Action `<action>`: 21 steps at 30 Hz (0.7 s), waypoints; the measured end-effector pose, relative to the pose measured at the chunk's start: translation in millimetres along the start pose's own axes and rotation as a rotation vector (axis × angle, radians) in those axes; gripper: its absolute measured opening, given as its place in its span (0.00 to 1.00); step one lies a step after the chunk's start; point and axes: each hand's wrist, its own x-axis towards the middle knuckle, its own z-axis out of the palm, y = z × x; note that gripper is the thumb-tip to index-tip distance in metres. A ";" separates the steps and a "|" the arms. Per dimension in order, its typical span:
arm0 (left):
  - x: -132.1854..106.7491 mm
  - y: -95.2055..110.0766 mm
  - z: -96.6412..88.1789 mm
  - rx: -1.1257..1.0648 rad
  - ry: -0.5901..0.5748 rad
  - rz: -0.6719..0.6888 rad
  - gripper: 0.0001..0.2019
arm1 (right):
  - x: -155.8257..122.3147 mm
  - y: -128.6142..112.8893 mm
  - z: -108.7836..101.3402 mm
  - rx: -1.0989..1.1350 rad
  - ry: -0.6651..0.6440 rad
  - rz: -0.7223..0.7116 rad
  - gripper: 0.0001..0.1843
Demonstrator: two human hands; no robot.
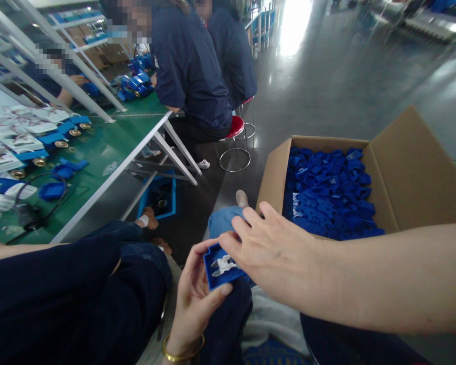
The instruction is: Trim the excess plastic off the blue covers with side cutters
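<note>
My left hand (192, 299) grips a small blue plastic case (212, 280), open side up, with its thumb on the near rim and fingers round the left side. Inside lies a white plastic piece (224, 264) with two pale prongs pointing left. My right hand (264, 246) reaches in from the right over the case. Its index finger is bent down at the far rim, beside the white piece. The thumb and whatever those fingers pinch are hidden beneath the hand. A gold bangle circles my left wrist.
At right, a cardboard box (275, 175) holds many blue plastic parts (330, 197). The green table (110, 147) at left bears white and blue assemblies and a black cable. A blue bin (171, 195) sits under its edge. Co-workers sit beyond, near a red stool (235, 126).
</note>
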 end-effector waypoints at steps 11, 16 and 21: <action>1.1 0.5 1.8 -0.016 0.006 -0.007 0.26 | 0.3 1.8 -0.3 0.024 -0.048 0.010 0.11; -0.3 -0.6 1.5 -0.013 -0.004 -0.022 0.26 | 0.5 0.7 -2.0 0.026 -0.060 0.005 0.11; 0.1 2.4 2.7 -0.013 -0.002 -0.017 0.26 | 0.5 0.8 -1.8 0.031 -0.048 0.003 0.10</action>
